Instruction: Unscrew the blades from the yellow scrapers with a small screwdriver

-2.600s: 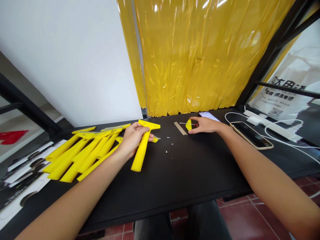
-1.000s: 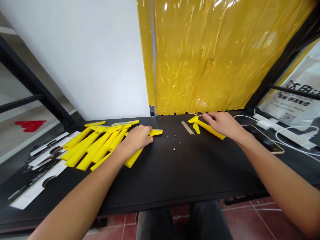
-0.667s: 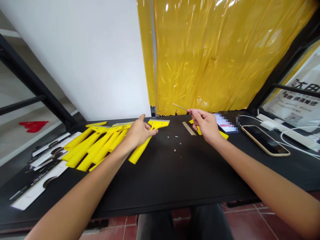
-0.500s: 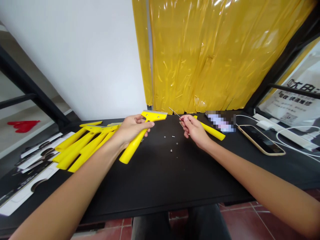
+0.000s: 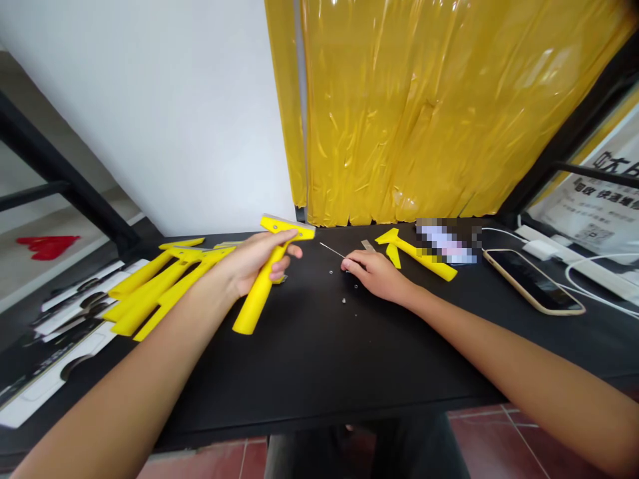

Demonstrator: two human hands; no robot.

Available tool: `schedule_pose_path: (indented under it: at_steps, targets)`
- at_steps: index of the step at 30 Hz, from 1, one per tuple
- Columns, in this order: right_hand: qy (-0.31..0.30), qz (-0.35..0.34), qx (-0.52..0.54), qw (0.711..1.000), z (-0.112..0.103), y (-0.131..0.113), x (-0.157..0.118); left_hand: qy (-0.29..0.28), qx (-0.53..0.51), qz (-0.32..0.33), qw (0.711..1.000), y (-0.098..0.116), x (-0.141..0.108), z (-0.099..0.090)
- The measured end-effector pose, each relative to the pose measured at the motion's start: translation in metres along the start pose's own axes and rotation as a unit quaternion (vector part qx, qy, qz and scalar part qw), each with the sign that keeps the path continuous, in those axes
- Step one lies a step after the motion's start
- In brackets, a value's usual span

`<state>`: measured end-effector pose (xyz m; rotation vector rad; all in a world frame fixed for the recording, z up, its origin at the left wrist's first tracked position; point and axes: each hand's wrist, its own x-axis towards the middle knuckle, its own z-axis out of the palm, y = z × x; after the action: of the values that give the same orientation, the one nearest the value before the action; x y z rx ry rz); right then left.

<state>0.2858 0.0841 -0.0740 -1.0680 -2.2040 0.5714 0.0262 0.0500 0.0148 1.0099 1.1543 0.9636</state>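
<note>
My left hand (image 5: 244, 263) is closed around the yellow handle of a scraper (image 5: 255, 303). Its wide head with a metal edge and two screws points up and away, the thumb lying across it. Low over the black table, my right hand (image 5: 378, 274) pinches a thin screwdriver (image 5: 331, 250); only the metal shaft shows, pointing left, and the handle is hidden. Near the right fingers lie a small nut (image 5: 331, 272) and a small screw (image 5: 344, 301). Beyond that hand are another yellow scraper body (image 5: 429, 258), a loose yellow plate (image 5: 393, 255) and a flat metal blade (image 5: 367, 245).
Several yellow scrapers (image 5: 150, 293) are piled at the left, beside white and black boxes (image 5: 84, 359). To the right lie a phone (image 5: 534, 281), a power strip (image 5: 564, 256) with white cables and a blurred packet (image 5: 449, 243). A white panel (image 5: 190, 120) and yellow film (image 5: 369, 120) stand behind.
My left hand has moved left with the scraper. My right hand has come down and left to the table with the screwdriver, uncovering the blade and loose yellow plate.
</note>
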Motion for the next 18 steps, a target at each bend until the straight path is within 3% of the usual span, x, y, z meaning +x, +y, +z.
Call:
schedule_pose_path:
  at_steps: [6, 10, 14, 18]
  targets:
    - [-0.027, 0.039, 0.077, 0.996, -0.001, -0.003, -0.001, 0.009, 0.000, 0.000, 1.000, -0.018, 0.007, 0.010]
    - [-0.012, -0.009, 0.098, 0.995, 0.001, -0.007, -0.003, 0.035, -0.011, -0.001, 0.999, -0.023, 0.011, 0.015]
    - [-0.090, -0.079, 0.097, 0.988, 0.000, -0.013, -0.004, 0.048, -0.020, 0.020, 0.998, -0.026, 0.012, 0.017]
    - [-0.120, -0.058, 0.153, 0.979, -0.003, -0.013, -0.004, 0.062, -0.015, 0.029, 0.998, -0.026, 0.012, 0.017]
